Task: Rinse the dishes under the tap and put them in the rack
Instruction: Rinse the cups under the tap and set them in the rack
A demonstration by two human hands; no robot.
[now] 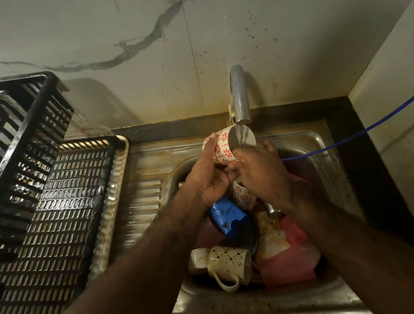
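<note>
Head view: both hands hold the cup (223,146) under the tap (239,95), above the sink (311,141). Left hand (209,174) grips its wall; right hand (262,168) pinches the near rim. The cup lies tilted, axis running left to right, mouth toward the spout. Advisable: rotate slowly so water reaches all of the inside, then drain before moving to the rack (49,202).

- White ceramic cup with red flower print (221,146): tilted, mouth toward metal tap spout (239,95), water running in.
- Second red-flowered white cup (243,196), cream patterned mug with handle (228,262) and pink plastic dishes (289,264): piled in steel sink (245,306).
- Black slatted plastic rack (51,215): left of sink on draining board.
</note>
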